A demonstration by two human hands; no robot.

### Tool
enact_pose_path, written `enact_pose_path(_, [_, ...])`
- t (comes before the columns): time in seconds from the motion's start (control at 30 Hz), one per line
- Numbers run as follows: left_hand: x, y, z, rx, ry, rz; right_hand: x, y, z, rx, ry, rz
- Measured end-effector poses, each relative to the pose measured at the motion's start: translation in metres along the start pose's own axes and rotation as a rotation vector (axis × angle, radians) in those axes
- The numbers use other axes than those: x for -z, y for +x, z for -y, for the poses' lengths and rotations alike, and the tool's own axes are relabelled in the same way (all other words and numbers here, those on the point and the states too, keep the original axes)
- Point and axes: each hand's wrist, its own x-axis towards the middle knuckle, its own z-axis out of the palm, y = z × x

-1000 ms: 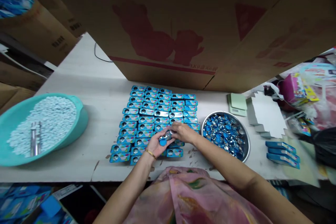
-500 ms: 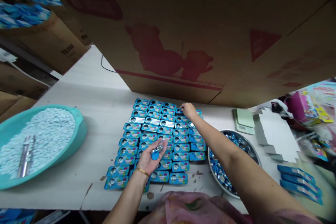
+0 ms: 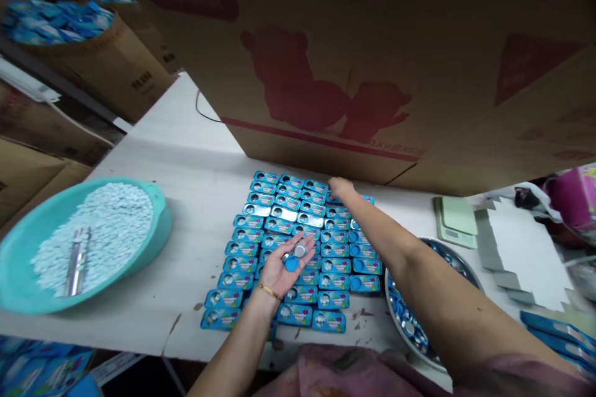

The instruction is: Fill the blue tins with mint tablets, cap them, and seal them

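Rows of small blue tins [image 3: 334, 265] with printed lids and a round opening at one end cover the table before me; white pieces show in many openings. Over them my left hand [image 3: 283, 265] lies palm up, holding a few small round metal caps [image 3: 292, 262], one blue side up and another silver. My right hand [image 3: 341, 188] reaches to the back row near the big carton, its fingers closed over a tin there; what they pinch is hidden. Partly behind my right forearm stands a round metal bowl [image 3: 390, 307] of such caps.
On the left, a turquoise basin [image 3: 161, 223] holds white pieces and a metal scoop [image 3: 78, 260]. A large carton [image 3: 326, 43] walls off the back. To the right are a pale green scale [image 3: 455, 220] and white card [image 3: 524, 254]. Cartons of blue packets [image 3: 60, 22] stand far left.
The camera view has swung left, so everything sits further right. My left palm has tilted a little, showing the caps more plainly. My right hand stays at the back row, fingertips now hidden.
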Motion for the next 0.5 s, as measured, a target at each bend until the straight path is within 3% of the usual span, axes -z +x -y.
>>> enact_pose_path(0.07, [-0.001,0.004,-0.001,-0.008,-0.006,-0.008,-0.007,-0.026,0.004,0.069,0.036,-0.097])
enact_pose_path(0.13, [-0.002,0.009,0.0,-0.01,-0.005,-0.041,-0.019,-0.057,0.009,0.272,0.142,-0.171])
enact_pose_path(0.2, [-0.004,0.015,0.002,-0.026,-0.007,-0.066,-0.035,-0.086,0.014,0.571,0.254,-0.122])
enact_pose_path(0.27, [-0.007,0.018,0.005,-0.047,-0.017,-0.081,-0.048,-0.108,0.019,0.733,0.294,-0.06])
enact_pose_path(0.5, [-0.009,0.019,0.017,0.02,0.01,-0.054,-0.059,-0.137,0.015,0.723,0.167,-0.095])
